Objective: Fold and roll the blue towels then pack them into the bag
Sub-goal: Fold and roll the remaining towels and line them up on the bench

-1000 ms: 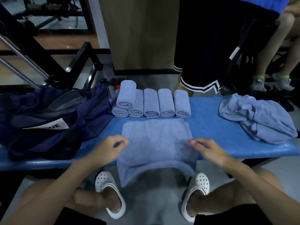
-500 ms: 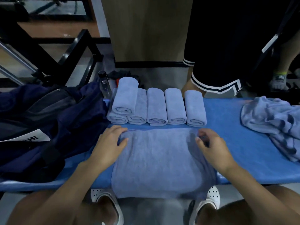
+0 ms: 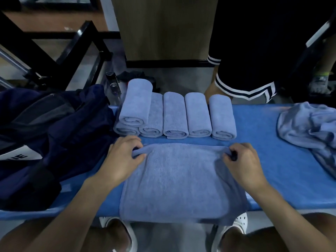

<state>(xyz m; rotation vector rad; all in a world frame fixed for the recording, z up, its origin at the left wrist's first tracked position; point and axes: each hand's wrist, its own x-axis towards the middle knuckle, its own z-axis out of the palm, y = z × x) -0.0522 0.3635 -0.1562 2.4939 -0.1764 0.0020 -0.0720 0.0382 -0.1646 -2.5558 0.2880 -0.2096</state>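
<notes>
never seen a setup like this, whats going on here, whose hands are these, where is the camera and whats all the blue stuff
There is no machine here. A person wears a camera on the head, so the view looks forward and down at their own two bare hands.

In front of them is a padded blue bench. A flat towel lies across it, with its near edge hanging over the bench edge. The left hand pinches the towel's far left corner and the right hand pinches its far right corner.

Behind it sit six rolled towels: five in a row and one stacked on top at the left end. A dark blue bag lies on the left of the bench. A loose heap of towels on the right is not yet folded.

Beyond the bench stands another person in black shorts.
</notes>
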